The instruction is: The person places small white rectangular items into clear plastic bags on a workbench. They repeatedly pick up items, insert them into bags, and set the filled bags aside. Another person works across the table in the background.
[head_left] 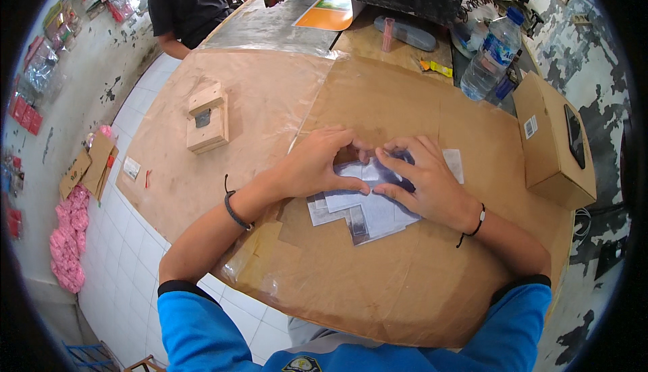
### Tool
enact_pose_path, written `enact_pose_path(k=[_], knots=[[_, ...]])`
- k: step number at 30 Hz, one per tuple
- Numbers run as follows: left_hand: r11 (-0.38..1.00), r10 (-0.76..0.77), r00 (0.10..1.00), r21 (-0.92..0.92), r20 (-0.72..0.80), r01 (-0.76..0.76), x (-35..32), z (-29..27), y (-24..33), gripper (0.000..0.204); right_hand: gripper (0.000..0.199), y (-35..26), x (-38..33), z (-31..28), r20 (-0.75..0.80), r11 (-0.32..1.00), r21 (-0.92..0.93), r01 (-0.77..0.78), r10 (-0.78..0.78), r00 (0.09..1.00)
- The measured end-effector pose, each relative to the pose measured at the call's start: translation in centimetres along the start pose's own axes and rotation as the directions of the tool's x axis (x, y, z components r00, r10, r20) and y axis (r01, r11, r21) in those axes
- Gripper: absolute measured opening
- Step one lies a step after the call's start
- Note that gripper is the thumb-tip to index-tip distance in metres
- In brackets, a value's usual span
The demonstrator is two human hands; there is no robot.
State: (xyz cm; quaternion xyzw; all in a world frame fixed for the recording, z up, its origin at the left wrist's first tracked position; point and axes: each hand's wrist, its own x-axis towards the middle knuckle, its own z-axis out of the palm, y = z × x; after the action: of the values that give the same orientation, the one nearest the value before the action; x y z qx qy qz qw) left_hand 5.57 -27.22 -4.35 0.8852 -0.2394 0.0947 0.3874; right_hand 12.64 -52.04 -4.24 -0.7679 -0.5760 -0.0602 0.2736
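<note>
Over the brown-covered table, both hands meet at a small stack of pale grey-white sheets (386, 219), some with dark patches. My left hand (322, 163) curls its thumb and index finger round the left side of a pale bluish sheet (358, 169) on top. My right hand (426, 182) grips the right side of the same sheet, its thumb and fingers bent inward. The two thumb tips nearly touch. Whether the sheet is paper or plastic film is hard to make out, and the fingers cover part of it.
A wooden block jig (208, 129) sits to the left. At the right stand a cardboard box (540, 149) with a black phone-like object (574, 134) and a water bottle (491, 58). Far back are a pink tube (388, 35), a grey case (413, 35) and another person (192, 8).
</note>
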Motion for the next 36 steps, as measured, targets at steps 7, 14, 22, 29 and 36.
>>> enact_pose_path(k=[7, 14, 22, 29, 36], knots=[[0.99, -0.058, 0.998, -0.124, 0.022, 0.06, -0.22, 0.01, -0.15, 0.055, 0.045, -0.1, 0.06, -0.16, 0.021, 0.999, -0.028, 0.016, -0.015, 1.0], [0.979, -0.065, 0.997, -0.191, 0.027, 0.069, -0.19, -0.08, -0.12, 0.054, 0.054, -0.04, 0.39, 0.21, -0.004, 0.999, -0.002, -0.037, 0.037, 0.999], [0.975, -0.104, 0.993, -0.19, 0.063, 0.114, -0.22, -0.27, 0.2, 0.053, 0.051, 0.19, 0.36, -0.23, 0.044, 1.0, 0.0, 0.011, -0.011, 0.999], [0.972, -0.083, 0.995, -0.218, 0.048, 0.092, -0.16, -0.25, 0.0, 0.053, 0.049, 0.46, 0.4, -0.24, 0.053, 1.0, 0.019, 0.02, -0.021, 0.998], [0.97, -0.124, 0.988, -0.199, 0.086, 0.14, -0.05, -0.62, 0.4, 0.052, 0.051, 0.23, 0.52, 0.5, -0.032, 0.998, 0.004, -0.06, 0.06, 0.998]])
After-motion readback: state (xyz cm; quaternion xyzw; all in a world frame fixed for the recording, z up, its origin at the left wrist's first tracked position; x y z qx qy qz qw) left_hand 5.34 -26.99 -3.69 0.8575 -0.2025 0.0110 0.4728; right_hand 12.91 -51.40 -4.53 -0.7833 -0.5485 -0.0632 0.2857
